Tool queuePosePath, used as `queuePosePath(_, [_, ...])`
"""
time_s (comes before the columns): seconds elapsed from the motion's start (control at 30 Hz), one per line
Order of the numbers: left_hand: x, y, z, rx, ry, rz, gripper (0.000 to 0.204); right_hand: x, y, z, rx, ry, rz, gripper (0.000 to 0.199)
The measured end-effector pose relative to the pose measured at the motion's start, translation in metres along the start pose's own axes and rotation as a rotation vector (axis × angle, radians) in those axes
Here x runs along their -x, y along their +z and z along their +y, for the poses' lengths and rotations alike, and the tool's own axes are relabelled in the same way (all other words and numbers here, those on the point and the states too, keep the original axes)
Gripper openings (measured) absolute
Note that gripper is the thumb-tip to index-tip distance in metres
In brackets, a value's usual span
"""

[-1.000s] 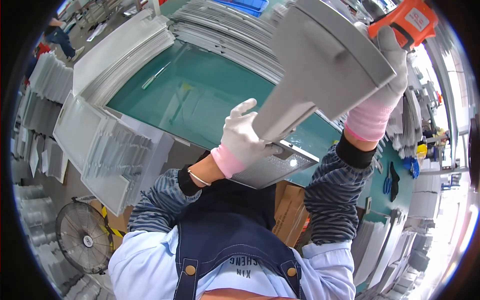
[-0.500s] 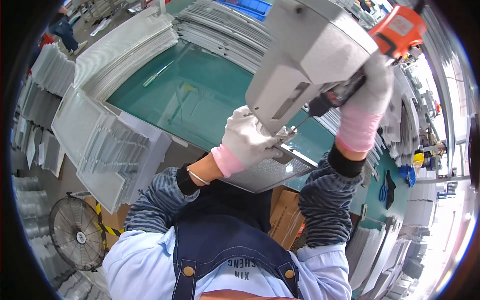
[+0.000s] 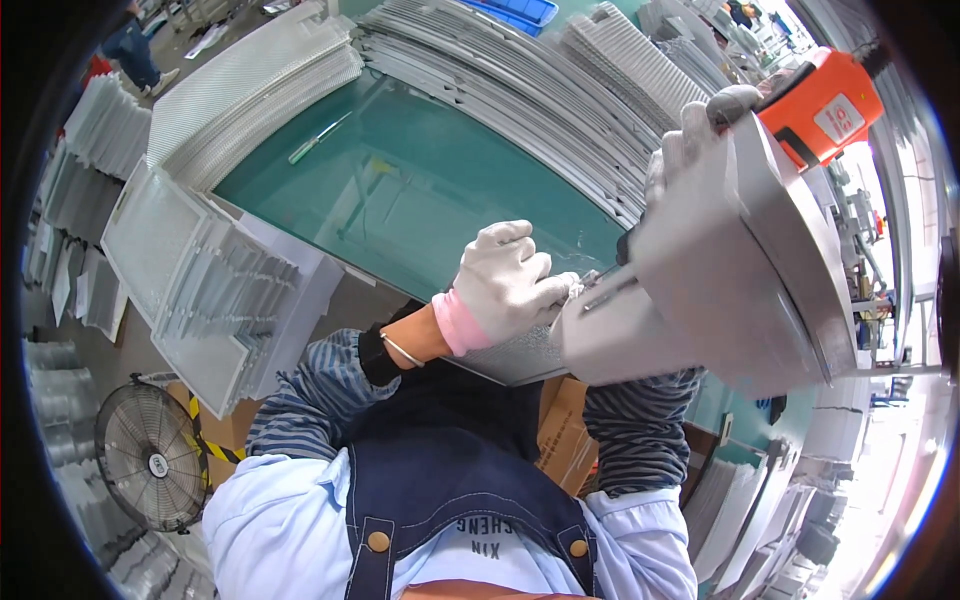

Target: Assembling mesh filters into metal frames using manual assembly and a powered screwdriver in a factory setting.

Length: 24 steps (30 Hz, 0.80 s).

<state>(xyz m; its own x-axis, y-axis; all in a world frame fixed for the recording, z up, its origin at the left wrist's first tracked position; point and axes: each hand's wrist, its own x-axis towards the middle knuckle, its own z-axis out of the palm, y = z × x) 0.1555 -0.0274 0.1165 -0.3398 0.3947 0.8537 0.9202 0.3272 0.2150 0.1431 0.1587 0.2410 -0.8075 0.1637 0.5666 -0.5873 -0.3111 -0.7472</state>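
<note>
My left hand (image 3: 505, 280), in a white glove with a pink cuff, is closed at the table's near edge. Its thumb and fingertips pinch by a small silvery piece too small to make out. Under it is a mesh panel (image 3: 520, 355), partly covered. A large grey housing (image 3: 700, 270) fills the right side, its narrow slotted end close to my left fingertips. Behind that housing, my gloved right hand (image 3: 680, 150) grips an orange and black power tool (image 3: 825, 110). Most of this hand and the tool's front end are hidden.
Stacked mesh panels (image 3: 250, 95) and pale strips (image 3: 480, 75) line the green tabletop (image 3: 400, 190). A green-handled screwdriver (image 3: 318, 138) lies on it. More panels (image 3: 215, 300) lean at left, above a floor fan (image 3: 150, 455). A cardboard box (image 3: 565, 430) stands below.
The grey housing has swung from the upper middle down to the right, and now covers my right forearm. The orange tool moved slightly right and down. My left hand shifted slightly right.
</note>
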Motion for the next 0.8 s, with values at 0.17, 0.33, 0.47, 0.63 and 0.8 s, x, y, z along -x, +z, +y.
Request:
queuePosePath(0.17, [-0.005,-0.008,0.004,0.105,-0.046,-0.042,0.02,0.001,0.01,-0.001,-0.034,0.089,-0.001,0.035])
queuePosePath(0.33, [-0.008,-0.014,0.008,0.011,-0.059,-0.19,0.034,0.001,0.017,-0.01,0.138,0.068,-0.056,0.047])
queuePosePath(0.47, [0.004,-0.009,0.01,0.176,-0.28,-0.395,0.045,0.0,0.047,-0.023,0.232,-0.032,-0.046,0.018])
queuePosePath(0.63, [0.003,0.003,0.01,0.142,-0.056,-0.019,0.05,0.013,0.024,-0.017,0.07,0.021,0.039,0.025])
queuePosePath(0.8, [-0.001,-0.01,0.006,0.189,0.096,-0.058,0.017,0.041,0.044,-0.009,0.189,-0.039,-0.052,0.031])
